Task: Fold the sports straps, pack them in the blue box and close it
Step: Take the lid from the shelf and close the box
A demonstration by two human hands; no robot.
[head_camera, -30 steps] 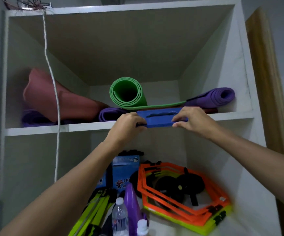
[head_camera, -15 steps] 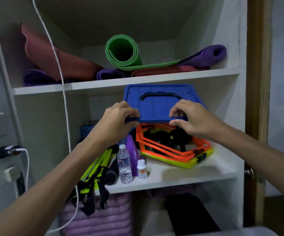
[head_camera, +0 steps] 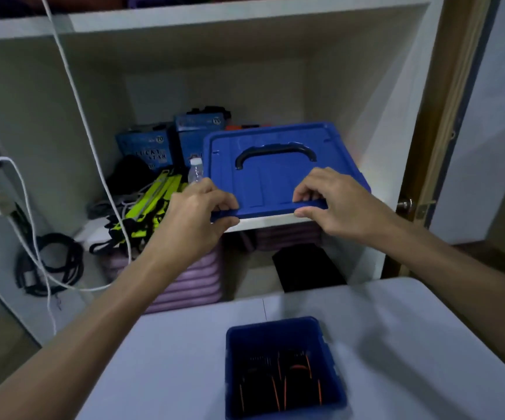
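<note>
A blue lid point(head_camera: 275, 165) with a dark handle is held level in front of the middle shelf. My left hand point(head_camera: 198, 213) pinches its near left edge and my right hand point(head_camera: 333, 201) pinches its near right edge. Below, the open blue box point(head_camera: 236, 359) stands on the white table point(head_camera: 169, 359). Inside the box lie folded black straps with orange stitching point(head_camera: 281, 380).
The white shelf unit point(head_camera: 245, 16) holds small blue cartons point(head_camera: 148, 147), a water bottle point(head_camera: 196, 169), yellow-green straps point(head_camera: 154, 201) and purple rolled mats point(head_camera: 196, 280) lower down. White cables point(head_camera: 72, 86) hang at the left. A wooden door frame point(head_camera: 439, 116) stands at the right.
Both hands have brought the blue lid down from the top shelf to the level of the middle shelf. The view has tilted down, and the table with the open box has come into sight.
</note>
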